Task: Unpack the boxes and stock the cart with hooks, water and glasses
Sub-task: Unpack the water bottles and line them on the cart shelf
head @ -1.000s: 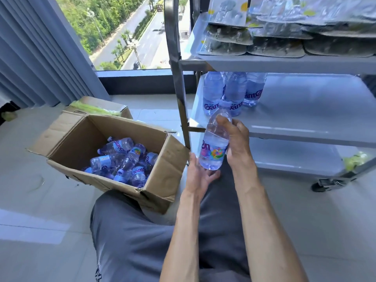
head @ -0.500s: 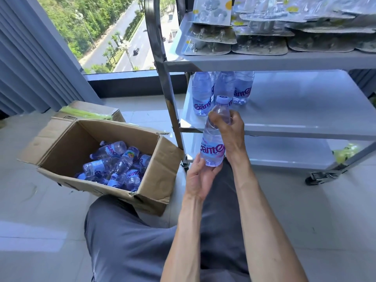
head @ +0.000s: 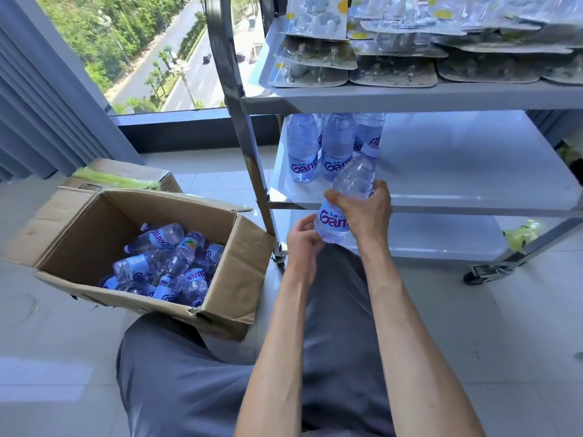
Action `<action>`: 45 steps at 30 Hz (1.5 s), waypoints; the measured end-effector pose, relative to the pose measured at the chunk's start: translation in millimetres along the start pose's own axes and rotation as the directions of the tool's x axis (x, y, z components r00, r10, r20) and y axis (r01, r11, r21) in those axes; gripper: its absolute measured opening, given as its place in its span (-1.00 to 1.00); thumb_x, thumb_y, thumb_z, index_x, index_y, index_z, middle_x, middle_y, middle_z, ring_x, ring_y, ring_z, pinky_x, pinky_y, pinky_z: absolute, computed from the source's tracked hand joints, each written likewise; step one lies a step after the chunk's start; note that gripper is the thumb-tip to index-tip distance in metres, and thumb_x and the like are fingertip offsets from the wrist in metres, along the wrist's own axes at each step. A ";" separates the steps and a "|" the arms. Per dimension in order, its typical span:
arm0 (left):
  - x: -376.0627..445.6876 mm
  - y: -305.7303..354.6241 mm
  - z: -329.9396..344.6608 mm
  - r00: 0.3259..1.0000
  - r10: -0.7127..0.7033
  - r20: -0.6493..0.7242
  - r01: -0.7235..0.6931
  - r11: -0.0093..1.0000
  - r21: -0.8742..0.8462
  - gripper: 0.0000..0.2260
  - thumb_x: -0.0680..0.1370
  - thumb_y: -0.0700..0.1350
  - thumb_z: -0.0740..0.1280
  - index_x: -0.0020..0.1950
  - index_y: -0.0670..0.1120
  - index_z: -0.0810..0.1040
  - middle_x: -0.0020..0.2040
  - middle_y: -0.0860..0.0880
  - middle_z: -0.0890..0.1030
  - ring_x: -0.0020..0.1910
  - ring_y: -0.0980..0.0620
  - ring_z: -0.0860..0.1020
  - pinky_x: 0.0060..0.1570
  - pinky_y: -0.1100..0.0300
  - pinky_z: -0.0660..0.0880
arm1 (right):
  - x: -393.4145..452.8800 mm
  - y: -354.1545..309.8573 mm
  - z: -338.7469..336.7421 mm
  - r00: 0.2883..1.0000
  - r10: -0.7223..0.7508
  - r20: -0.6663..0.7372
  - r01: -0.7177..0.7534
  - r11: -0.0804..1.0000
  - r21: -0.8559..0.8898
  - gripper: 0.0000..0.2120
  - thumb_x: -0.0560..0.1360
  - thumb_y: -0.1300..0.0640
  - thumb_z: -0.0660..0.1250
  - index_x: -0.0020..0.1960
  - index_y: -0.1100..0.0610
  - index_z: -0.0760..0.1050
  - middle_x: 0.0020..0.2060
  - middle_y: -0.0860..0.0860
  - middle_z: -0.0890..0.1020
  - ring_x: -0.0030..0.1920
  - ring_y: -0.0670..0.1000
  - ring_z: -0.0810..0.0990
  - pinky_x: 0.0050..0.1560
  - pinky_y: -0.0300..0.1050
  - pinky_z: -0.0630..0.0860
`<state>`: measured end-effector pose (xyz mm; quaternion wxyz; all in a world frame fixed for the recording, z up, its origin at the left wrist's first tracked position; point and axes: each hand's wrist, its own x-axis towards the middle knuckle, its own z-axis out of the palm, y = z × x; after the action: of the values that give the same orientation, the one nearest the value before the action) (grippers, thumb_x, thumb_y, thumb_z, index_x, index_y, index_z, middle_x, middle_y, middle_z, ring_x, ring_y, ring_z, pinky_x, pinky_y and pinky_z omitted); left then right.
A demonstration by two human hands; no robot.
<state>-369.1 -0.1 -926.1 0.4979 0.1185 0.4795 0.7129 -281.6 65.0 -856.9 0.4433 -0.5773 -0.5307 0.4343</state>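
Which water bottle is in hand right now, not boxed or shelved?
The tilted bottle that the right hand grips mid-body; the others stand on the cart's middle shelf or lie in the cardboard box.

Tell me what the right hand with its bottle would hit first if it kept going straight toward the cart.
Probably the clear water bottles standing on the steel cart's middle shelf; the held bottle in the right hand tilts toward them, though depth is unclear.

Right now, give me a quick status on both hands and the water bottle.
Right hand grips the water bottle, tilted toward the middle shelf. Left hand at the bottle's base, fingers curled. Path to the shelf open beside the standing bottles.
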 end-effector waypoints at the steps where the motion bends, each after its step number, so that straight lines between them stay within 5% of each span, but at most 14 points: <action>1: 11.5 8.2 6.5 0.991 0.041 -0.126 -0.021 0.988 0.155 -0.60 0.29 -0.35 0.27 0.11 -0.20 0.55 0.01 -0.16 0.62 -0.06 -0.10 0.57 -0.07 0.12 0.49 | 5.7 -1.3 -1.0 0.998 -0.011 -0.055 0.012 1.000 0.013 -0.36 0.14 -0.07 0.61 0.11 0.12 0.45 -0.06 -0.06 0.62 -0.07 0.03 0.60 0.01 -0.03 0.57; 4: 48.6 35.0 23.3 0.875 0.312 -0.370 -0.108 0.871 0.479 -0.70 0.45 -0.22 0.34 0.18 -0.14 0.49 0.10 -0.09 0.60 -0.02 -0.01 0.58 -0.04 0.19 0.50 | 33.4 -5.3 -8.3 0.984 -0.091 -0.153 0.093 0.996 0.008 -0.36 0.18 -0.02 0.62 0.15 0.10 0.43 -0.06 -0.10 0.57 -0.08 0.00 0.55 -0.08 -0.18 0.47; 8: 99.2 62.3 46.5 0.785 0.561 -0.263 -0.233 0.661 0.713 -0.45 0.46 -0.09 0.43 0.40 -0.16 0.36 0.30 -0.13 0.47 0.23 -0.08 0.48 0.13 0.16 0.43 | 80.2 -15.2 -11.8 0.969 -0.170 -0.181 0.172 0.985 -0.004 -0.32 0.15 0.01 0.63 0.18 0.11 0.45 0.03 0.00 0.59 -0.01 0.02 0.58 -0.01 -0.14 0.51; 13: 137.6 65.4 63.8 0.812 0.557 -0.173 -0.269 0.620 0.737 -0.32 0.38 -0.22 0.35 0.50 -0.15 0.24 0.38 -0.14 0.42 0.32 -0.17 0.44 0.25 -0.04 0.46 | 110.5 -9.2 2.9 0.961 -0.219 -0.167 0.230 0.972 0.048 -0.38 0.19 0.12 0.61 0.20 0.11 0.51 -0.02 -0.15 0.60 -0.06 -0.18 0.56 0.00 -0.34 0.49; 16: 141.7 48.8 59.6 0.766 0.627 -0.141 -0.354 0.595 0.722 -0.35 0.37 -0.21 0.36 0.46 -0.10 0.29 0.30 -0.10 0.52 0.19 -0.11 0.54 0.11 0.04 0.56 | 115.8 -0.5 15.3 0.956 -0.249 -0.157 0.263 0.962 0.077 -0.35 0.21 0.16 0.60 0.26 0.10 0.49 0.02 -0.23 0.59 -0.04 -0.32 0.55 0.01 -0.46 0.44; 20: 146.7 35.2 51.9 0.735 0.662 -0.145 -0.358 0.561 0.747 -0.38 0.36 -0.15 0.42 0.39 -0.08 0.32 0.19 -0.07 0.54 0.09 -0.02 0.55 0.04 0.08 0.59 | 121.6 9.1 22.2 0.951 -0.260 -0.167 0.272 0.960 0.058 -0.25 0.27 0.08 0.60 0.40 0.14 0.40 0.25 -0.02 0.56 0.22 -0.07 0.54 0.23 -0.20 0.47; 23: 150.2 33.0 52.6 0.751 0.651 -0.109 -0.341 0.524 0.780 -0.35 0.34 -0.10 0.44 0.38 -0.06 0.28 0.18 -0.06 0.52 0.11 -0.03 0.56 0.03 0.09 0.60 | 111.6 22.9 30.3 0.942 -0.202 -0.267 0.228 0.971 0.073 -0.20 0.26 -0.03 0.61 0.39 0.17 0.36 0.20 0.06 0.51 0.17 0.04 0.52 0.19 -0.10 0.50; 26: 151.9 30.9 51.6 0.747 0.659 -0.083 -0.357 0.503 0.787 -0.32 0.33 -0.09 0.47 0.39 -0.07 0.26 0.20 -0.07 0.50 0.15 -0.04 0.55 0.05 0.13 0.58 | 103.1 34.9 38.7 0.928 -0.205 -0.310 0.236 0.969 0.068 -0.37 0.26 -0.04 0.58 0.22 0.15 0.42 0.08 0.01 0.58 0.06 0.05 0.56 0.08 0.02 0.55; 34: 154.0 32.1 49.6 0.764 0.642 -0.069 -0.349 0.501 0.792 -0.28 0.34 -0.11 0.51 0.42 -0.05 0.25 0.24 -0.05 0.50 0.18 -0.01 0.55 0.11 0.15 0.58 | 116.9 38.9 30.1 0.949 -0.236 -0.208 0.251 0.967 0.046 -0.45 0.32 0.08 0.55 0.25 0.12 0.45 0.10 -0.06 0.60 0.08 -0.09 0.59 0.10 -0.20 0.55; 39: 135.7 41.7 39.0 0.811 0.577 -0.101 -0.279 0.532 0.799 -0.25 0.43 -0.11 0.44 0.54 -0.15 0.18 0.41 -0.15 0.39 0.35 -0.12 0.42 0.27 0.06 0.45 | 63.6 51.1 51.7 0.849 -0.226 -0.477 0.228 0.972 -0.055 -0.73 0.36 0.36 0.35 0.06 0.33 0.49 -0.04 0.19 0.56 -0.03 0.20 0.53 0.02 -0.06 0.46; 42: 108.6 53.5 3.2 0.796 0.602 -0.061 -0.331 0.518 0.789 -0.58 0.46 -0.20 0.32 0.32 -0.15 0.48 0.13 -0.09 0.62 0.03 -0.04 0.60 0.06 0.05 0.55 | 25.3 57.2 77.2 0.870 -0.298 -0.393 0.302 0.952 -0.053 -0.83 0.38 0.43 0.26 -0.05 0.34 0.52 -0.14 0.17 0.62 -0.13 0.21 0.58 -0.08 0.03 0.51; 45: 78.1 70.0 -48.0 0.677 0.736 -0.008 -0.389 0.368 0.845 -0.79 0.41 -0.20 0.28 -0.05 -0.11 0.67 -0.28 -0.05 0.68 -0.29 -0.05 0.62 -0.17 0.14 0.53 | -5.7 62.3 109.3 0.916 -0.343 -0.205 0.343 0.938 -0.038 -0.86 0.38 0.40 0.26 -0.09 0.27 0.53 -0.19 0.12 0.64 -0.17 0.16 0.59 -0.13 0.04 0.53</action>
<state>-479.0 33.9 -918.7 0.0038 0.3416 0.7553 0.5593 -374.0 62.2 -942.5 0.5655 -0.5178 -0.5744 0.2866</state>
